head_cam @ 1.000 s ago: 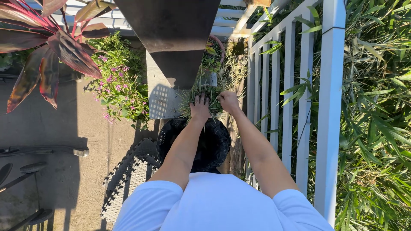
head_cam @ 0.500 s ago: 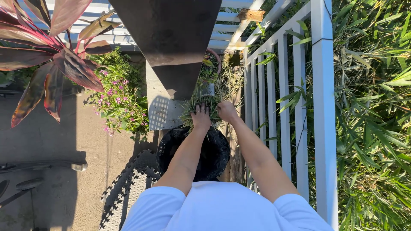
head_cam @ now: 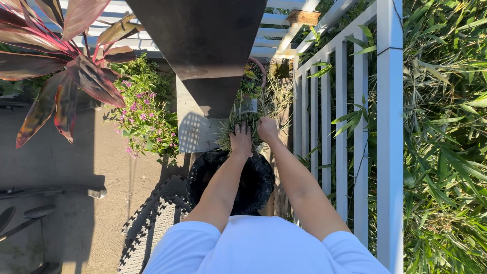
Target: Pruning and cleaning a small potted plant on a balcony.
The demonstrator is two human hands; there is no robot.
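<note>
A home garden patio, outdoors in strong sun, fenced by a white railing [head_cam: 389, 127]; beyond the railing, a dense wall of bamboo-like greenery [head_cam: 446, 137]; inside the railing, a bare concrete floor [head_cam: 76, 162] with long shadows. Well to the left of the railing, a red-leaved plant [head_cam: 66, 61] and a pink-flowering shrub [head_cam: 139, 114]; just beside the railing, a grassy potted plant [head_cam: 243, 119] above a black bag [head_cam: 248, 177].

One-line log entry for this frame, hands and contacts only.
left hand: gripping grass clump | right hand: gripping same clump | black bag: open below hands | railing: right of arms
</note>
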